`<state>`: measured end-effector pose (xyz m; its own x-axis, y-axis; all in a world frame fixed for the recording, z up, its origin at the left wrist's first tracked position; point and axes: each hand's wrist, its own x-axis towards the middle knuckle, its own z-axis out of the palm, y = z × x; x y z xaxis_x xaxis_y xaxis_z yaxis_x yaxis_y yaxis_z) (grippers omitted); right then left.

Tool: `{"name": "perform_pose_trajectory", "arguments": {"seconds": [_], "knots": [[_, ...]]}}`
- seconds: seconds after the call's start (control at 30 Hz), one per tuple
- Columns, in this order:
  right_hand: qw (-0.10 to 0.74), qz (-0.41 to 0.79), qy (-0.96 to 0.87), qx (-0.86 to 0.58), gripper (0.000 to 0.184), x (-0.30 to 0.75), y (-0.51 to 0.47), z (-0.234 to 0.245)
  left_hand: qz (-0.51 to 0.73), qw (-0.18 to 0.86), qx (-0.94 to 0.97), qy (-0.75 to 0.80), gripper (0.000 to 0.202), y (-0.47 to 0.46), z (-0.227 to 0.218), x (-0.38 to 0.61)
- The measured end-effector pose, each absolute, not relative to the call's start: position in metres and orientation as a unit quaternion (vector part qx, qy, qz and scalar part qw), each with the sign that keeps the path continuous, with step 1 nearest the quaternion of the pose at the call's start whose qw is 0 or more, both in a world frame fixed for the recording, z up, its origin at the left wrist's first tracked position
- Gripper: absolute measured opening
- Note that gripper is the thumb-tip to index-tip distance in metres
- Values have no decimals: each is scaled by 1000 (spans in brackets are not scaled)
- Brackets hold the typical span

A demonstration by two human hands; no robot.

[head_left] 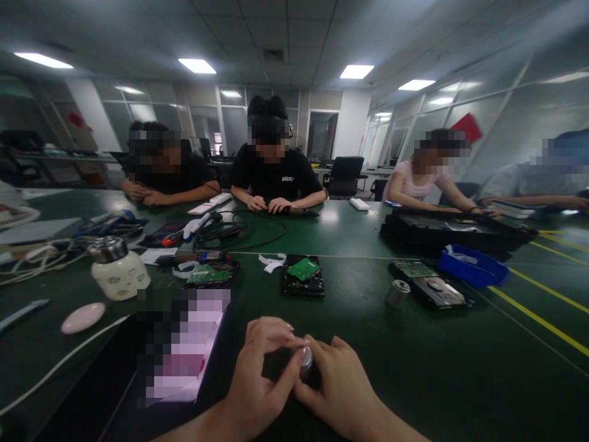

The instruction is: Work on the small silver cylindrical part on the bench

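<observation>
My left hand (260,368) and my right hand (340,377) meet at the near middle of the green table. Between their fingertips is a small silver metal cylinder (306,361), partly covered by the left thumb and the right fingers. Both hands are closed around it. A similar metal cylinder (398,293) stands upright farther right, beside an opened hard drive (442,290) and a green circuit board (414,270). Straight ahead of my hands lies another black drive (317,288) with a green circuit board (304,269) on top.
A dark screen device (193,350) lies to my left, near a cream jar (120,276) and a pink oval object (83,318). An electric screwdriver (197,258) and black cables (225,236) lie beyond. At right are a blue bin (476,270) and a black tray (442,230). Several people sit opposite.
</observation>
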<state>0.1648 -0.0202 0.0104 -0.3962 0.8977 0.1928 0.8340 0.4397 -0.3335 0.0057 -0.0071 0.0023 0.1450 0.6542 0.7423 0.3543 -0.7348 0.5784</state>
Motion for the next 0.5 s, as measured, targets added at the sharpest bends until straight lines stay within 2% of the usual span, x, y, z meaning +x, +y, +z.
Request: {"name": "perform_pose_trajectory", "arguments": {"seconds": [0.1,0.2,0.3,0.4,0.5], "knots": [[162,86,-826,-533,19,164,-22,14,575,121,680,439,6,4,-2,3],[155,78,-825,-538,22,164,-22,16,464,125,690,541,7,16,-7,-2],[155,73,-824,-540,22,164,-22,18,416,133,709,553,11,24,-11,-4],[155,72,-823,-542,22,163,-22,17,429,140,702,551,14,23,-11,-3],[148,70,-823,-544,20,163,-22,14,511,155,672,513,12,16,-7,2]]}}
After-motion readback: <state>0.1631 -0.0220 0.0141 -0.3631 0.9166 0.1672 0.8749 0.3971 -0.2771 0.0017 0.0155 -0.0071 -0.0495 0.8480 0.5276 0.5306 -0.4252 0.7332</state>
